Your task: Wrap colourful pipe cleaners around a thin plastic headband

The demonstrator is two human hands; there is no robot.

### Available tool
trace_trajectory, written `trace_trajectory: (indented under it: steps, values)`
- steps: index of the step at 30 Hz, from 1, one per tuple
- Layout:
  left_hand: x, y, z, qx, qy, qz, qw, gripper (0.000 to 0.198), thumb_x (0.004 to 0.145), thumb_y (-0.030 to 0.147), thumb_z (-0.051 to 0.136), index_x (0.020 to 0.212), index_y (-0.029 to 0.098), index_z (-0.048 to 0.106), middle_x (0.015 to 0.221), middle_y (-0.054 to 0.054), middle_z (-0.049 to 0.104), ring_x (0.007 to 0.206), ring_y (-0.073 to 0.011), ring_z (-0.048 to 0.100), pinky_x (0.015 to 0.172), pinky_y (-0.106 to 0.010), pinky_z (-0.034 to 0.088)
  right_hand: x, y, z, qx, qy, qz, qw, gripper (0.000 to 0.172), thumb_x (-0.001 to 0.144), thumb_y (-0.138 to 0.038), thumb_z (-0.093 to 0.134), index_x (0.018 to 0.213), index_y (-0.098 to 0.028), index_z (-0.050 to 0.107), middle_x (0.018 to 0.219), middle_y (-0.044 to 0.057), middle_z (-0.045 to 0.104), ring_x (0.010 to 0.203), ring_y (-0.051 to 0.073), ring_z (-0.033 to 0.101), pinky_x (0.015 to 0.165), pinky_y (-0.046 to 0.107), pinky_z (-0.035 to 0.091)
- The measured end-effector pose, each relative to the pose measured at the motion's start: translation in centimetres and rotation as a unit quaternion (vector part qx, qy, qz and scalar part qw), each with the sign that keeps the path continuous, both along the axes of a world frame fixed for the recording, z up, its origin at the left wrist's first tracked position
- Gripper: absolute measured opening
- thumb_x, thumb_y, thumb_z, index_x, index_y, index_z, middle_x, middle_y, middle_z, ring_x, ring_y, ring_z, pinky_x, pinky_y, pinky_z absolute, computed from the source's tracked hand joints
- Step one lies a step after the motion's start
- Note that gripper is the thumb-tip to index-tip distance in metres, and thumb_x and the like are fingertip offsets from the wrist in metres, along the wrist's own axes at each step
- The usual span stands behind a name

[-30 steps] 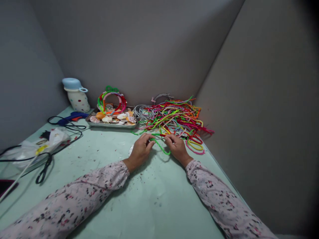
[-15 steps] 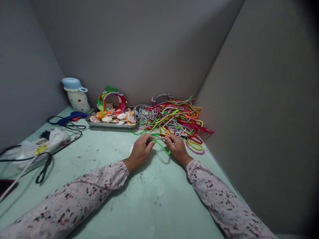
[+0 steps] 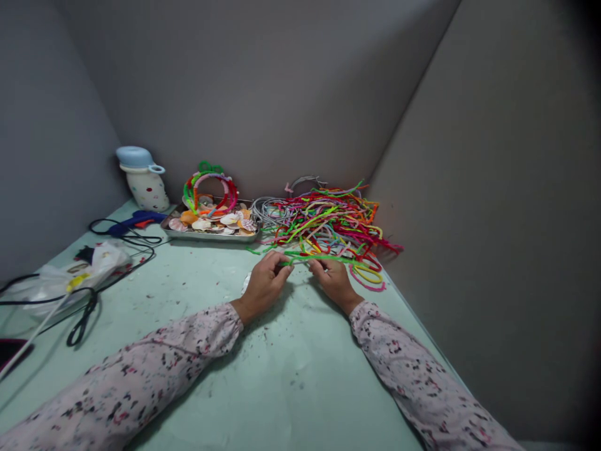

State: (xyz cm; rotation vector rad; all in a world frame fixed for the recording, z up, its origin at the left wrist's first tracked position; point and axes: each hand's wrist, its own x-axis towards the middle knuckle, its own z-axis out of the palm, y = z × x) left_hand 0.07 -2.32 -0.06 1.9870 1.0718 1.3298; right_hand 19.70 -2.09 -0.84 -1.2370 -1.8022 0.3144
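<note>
My left hand (image 3: 267,282) pinches a green fuzzy stem (image 3: 323,257) and a thin grey wire (image 3: 300,262) between thumb and fingers. The green stem runs rightward from it, past the back of my right hand (image 3: 335,282). My right hand's thumb and fingers are closed on the right part of the grey wire; its fingertips are partly hidden. Just behind both hands lies a large pile of colourful fuzzy stems (image 3: 328,219).
A metal tray (image 3: 211,237) of shells holds colourful rings (image 3: 229,194). Grey wire coils (image 3: 270,212) lie beside it. At left are a bottle (image 3: 148,188), a blue glue gun (image 3: 136,220), black cables (image 3: 136,268) and a plastic bag (image 3: 106,260). Walls stand behind and right.
The green stem's free end has swung from hanging down between my hands to stretching right over my right hand. My hands have barely moved.
</note>
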Motion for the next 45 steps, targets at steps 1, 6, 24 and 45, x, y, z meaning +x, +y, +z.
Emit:
trace_trajectory:
  steps: [1,6,24,45]
  values:
    - [0.0,0.02,0.0,0.0,0.0,-0.001,1.0,0.009,0.085,0.024,0.053,0.082,0.018,0.058,0.082,-0.001,0.056,0.078,-0.0143,0.052,0.071,-0.026,0.041,0.01,-0.01,0.0,-0.002,-0.002,0.002,1.0,0.023,0.089,-0.034,0.05,0.078,-0.019,0.065,0.07,0.001,0.064,0.065,0.015,0.057,0.063,0.025,0.043]
    - [-0.01,0.0,0.11,0.0,0.009,-0.002,1.0,0.009,0.084,0.024,0.053,0.079,0.018,0.056,0.08,-0.001,0.054,0.078,-0.0148,0.051,0.071,-0.027,0.041,0.01,-0.05,0.04,0.001,0.0,-0.003,1.0,0.024,0.089,-0.035,0.05,0.08,-0.019,0.066,0.07,0.002,0.065,0.065,0.015,0.058,0.063,0.026,0.044]
    - [0.05,0.06,-0.01,-0.019,0.017,-0.014,1.0,0.009,0.085,0.023,0.051,0.087,0.018,0.059,0.087,-0.003,0.058,0.075,-0.0136,0.052,0.064,-0.024,0.04,0.0,-0.03,0.23,0.004,0.001,0.009,1.0,0.021,0.089,-0.03,0.049,0.08,-0.019,0.064,0.072,0.001,0.063,0.068,0.015,0.057,0.066,0.025,0.043]
    - [-0.17,0.03,0.07,-0.036,0.014,-0.013,0.999,0.012,0.083,0.026,0.055,0.075,0.017,0.057,0.075,0.0,0.054,0.072,-0.0133,0.051,0.065,-0.025,0.039,0.18,-0.04,-0.08,-0.006,-0.028,0.007,1.0,0.023,0.091,-0.034,0.049,0.08,-0.02,0.063,0.073,0.0,0.063,0.069,0.014,0.057,0.067,0.024,0.041]
